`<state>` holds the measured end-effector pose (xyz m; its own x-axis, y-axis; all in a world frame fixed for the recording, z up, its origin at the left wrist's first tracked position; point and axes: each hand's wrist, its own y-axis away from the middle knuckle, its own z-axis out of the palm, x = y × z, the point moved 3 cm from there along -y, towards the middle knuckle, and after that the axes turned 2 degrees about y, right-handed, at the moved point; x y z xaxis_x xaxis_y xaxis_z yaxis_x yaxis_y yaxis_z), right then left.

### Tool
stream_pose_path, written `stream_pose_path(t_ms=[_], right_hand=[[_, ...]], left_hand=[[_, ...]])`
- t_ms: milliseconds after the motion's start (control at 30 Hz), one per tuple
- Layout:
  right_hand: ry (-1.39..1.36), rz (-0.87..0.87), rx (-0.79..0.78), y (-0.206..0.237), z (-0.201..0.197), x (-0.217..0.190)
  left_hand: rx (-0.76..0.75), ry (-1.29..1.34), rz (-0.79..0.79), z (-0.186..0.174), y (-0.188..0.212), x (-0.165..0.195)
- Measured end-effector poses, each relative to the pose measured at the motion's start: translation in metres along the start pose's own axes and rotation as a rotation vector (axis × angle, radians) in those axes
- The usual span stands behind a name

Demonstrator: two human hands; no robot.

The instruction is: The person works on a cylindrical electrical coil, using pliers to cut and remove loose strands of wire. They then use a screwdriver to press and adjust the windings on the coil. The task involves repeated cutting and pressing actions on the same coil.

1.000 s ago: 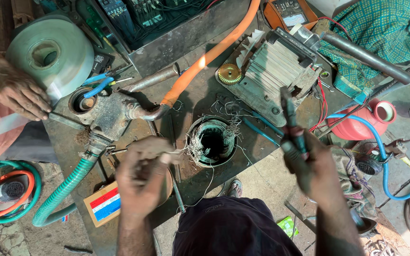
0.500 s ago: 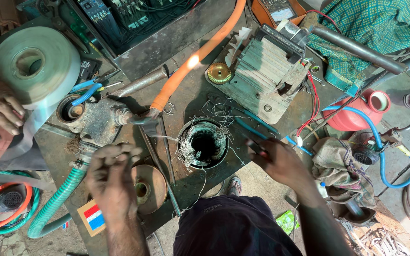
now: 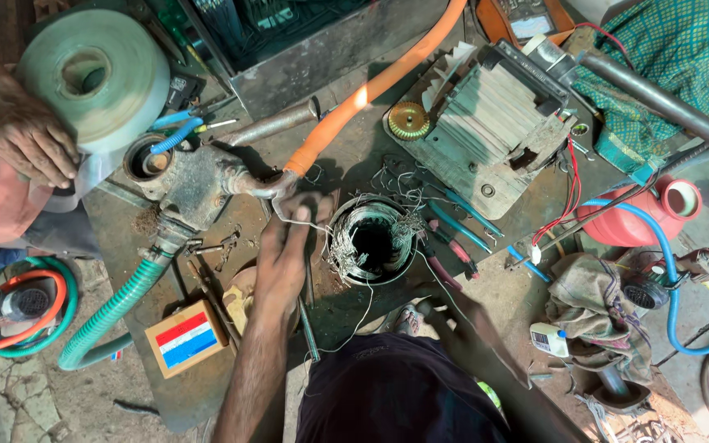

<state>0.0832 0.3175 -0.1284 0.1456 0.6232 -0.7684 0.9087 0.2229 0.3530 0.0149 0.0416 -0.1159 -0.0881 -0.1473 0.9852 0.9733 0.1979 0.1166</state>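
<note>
The round motor stator (image 3: 372, 239) with loose wire windings stands upright on the metal desk (image 3: 334, 176), just right of the left fingers and just above the right ones. A thin wire (image 3: 289, 220) runs from the stator's left rim to the left hand (image 3: 285, 254); the left fingers (image 3: 279, 223) pinch this wire near the end of the orange hose (image 3: 371, 86). The right hand (image 3: 453, 316) is in shadow below the stator, fingers closed on sth. thin (I cannot tell what it is). Blue-handled pliers (image 3: 461, 215) lie right of the stator. Left of the left fingers sit a rusty pump body (image 3: 194, 184) w/ a green hose (image 3: 116, 308), and a small striped box (image 3: 184, 338) below. Another person's hand (image 3: 26, 135) rests on a big tape roll (image 3: 96, 74), far left.
</note>
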Motion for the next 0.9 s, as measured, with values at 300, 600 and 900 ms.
stream_pose_path(t_ms=[300,600,900], right_hand=[[-0.022,-0.347,-0.219,0.044,0.007,-0.054],[-0.135,-0.374,-0.224,0.03,0.013,-0.046],[-0.228,-0.575,-0.111,-0.03,-0.022,-0.033]], left_hand=[[-0.198,0.001,-0.159,0.038,-0.015,-0.007],[0.019,-0.145,-0.372,0.023,0.016,-0.036],[0.008,-0.21,-0.371,0.026,0.101,-0.048]])
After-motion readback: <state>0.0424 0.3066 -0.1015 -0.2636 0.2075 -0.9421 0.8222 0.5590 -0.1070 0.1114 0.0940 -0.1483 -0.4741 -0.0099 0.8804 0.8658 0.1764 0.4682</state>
